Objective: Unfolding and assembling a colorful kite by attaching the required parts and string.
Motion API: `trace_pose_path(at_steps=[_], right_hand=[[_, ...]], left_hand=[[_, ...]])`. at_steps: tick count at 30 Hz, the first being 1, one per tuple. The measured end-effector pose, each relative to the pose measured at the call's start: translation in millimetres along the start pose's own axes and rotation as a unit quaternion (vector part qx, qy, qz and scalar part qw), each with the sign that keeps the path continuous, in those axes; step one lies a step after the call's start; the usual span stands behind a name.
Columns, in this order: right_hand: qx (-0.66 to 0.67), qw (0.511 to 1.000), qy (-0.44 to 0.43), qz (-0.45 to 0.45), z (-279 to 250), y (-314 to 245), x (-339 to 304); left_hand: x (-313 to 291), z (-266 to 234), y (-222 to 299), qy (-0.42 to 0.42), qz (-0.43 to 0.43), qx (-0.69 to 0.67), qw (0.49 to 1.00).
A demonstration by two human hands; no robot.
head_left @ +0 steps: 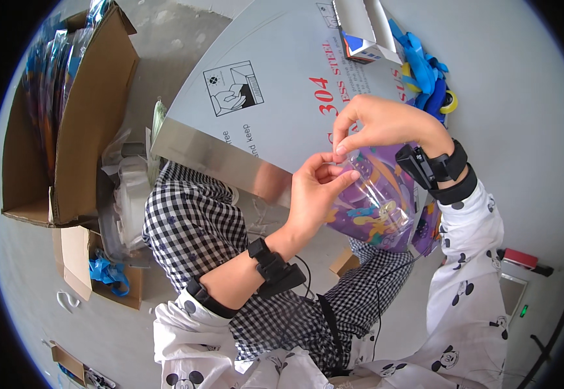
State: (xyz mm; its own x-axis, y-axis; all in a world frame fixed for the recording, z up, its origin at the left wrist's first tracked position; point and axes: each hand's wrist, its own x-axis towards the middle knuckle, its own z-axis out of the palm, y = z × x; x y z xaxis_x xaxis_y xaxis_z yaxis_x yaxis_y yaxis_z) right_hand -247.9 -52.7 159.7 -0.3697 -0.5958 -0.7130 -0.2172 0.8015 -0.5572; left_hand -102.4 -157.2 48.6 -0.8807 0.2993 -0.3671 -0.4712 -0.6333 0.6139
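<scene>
A purple printed bag (pixel 348 219) with colourful cartoon shapes and a glossy clear plastic surface lies at the near right edge of the table. My left hand (pixel 317 194) is closed, with thumb and fingers pinching the bag's upper left edge. Just above it, my right hand (pixel 385 122) is bent down at the wrist, and its thumb and forefinger are pinched together at the same edge. The fingertips of both hands almost meet. Whatever thin piece of plastic sits between the right fingertips is too small to make out clearly.
The film-covered metal table (pixel 282 71) carries an open white box (pixel 367 32), blue straps (pixel 424 68) and a yellow tape roll (pixel 449 102). At left stand a tall cardboard box (pixel 97 129) of shiny bags, a clear plastic tub (pixel 129 207) and a small carton (pixel 77 259) with blue ribbon.
</scene>
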Motion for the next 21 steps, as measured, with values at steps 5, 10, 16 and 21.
trace_pose_path(at_steps=[5,10,16,21], right_hand=[[0.005,1.0,0.006,0.005,0.5,-1.8,-0.7],[0.002,1.0,0.01,0.011,1.9,-1.9,-0.7],[0.003,1.0,0.009,-0.003,1.0,-2.4,-2.7],[0.002,1.0,-0.008,-0.016,0.7,-4.6,-2.3]], left_hand=[[-0.1,0.3,-1.6,0.003,0.01,-0.005,1.0],[1.6,0.6,-3.2,0.009,0.017,0.001,1.0],[3.5,0.2,-6.2,0.005,0.02,-0.004,1.0],[2.3,0.5,-0.7,0.013,0.019,0.003,1.0]])
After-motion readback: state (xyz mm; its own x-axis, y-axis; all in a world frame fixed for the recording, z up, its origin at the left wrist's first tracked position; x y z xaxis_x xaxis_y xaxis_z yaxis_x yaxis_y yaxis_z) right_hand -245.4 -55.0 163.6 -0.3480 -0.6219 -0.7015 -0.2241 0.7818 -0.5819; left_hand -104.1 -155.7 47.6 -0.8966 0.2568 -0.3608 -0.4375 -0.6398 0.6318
